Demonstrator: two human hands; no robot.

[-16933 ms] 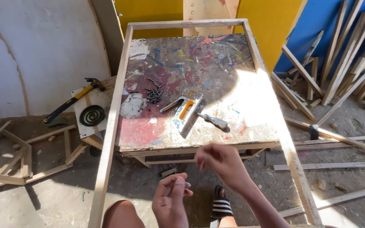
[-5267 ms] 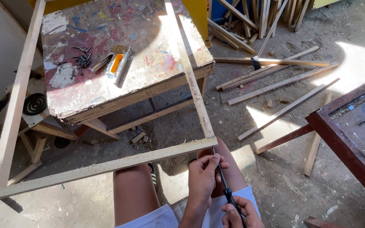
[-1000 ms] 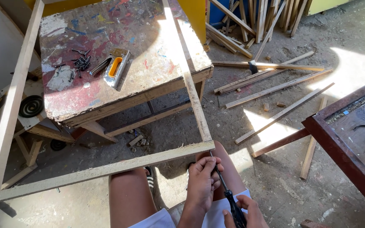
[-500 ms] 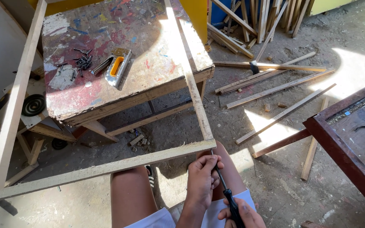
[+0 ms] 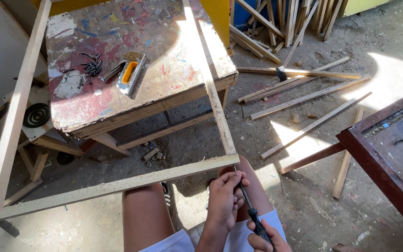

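A rectangular frame of pale wooden slats point(image 5: 117, 184) rests on a paint-stained table point(image 5: 164, 74) and reaches down over my knees. A screwdriver point(image 5: 250, 210) with a black handle points up at the frame's near right corner. My left hand point(image 5: 225, 198) pinches the metal shaft just below that corner. My right hand point(image 5: 262, 238) wraps the handle at the bottom edge of the view, partly cut off.
On the table lie a staple gun point(image 5: 129, 72) with an orange insert and a heap of dark screws point(image 5: 92, 67). Loose wooden slats point(image 5: 299, 88) and a hammer point(image 5: 283, 73) lie on the dirt floor to the right. A dark red table point(image 5: 392, 158) stands at the right.
The view has shifted a little. My left hand has slid up the shaft toward the frame corner, and the screwdriver stays pointed at that corner.
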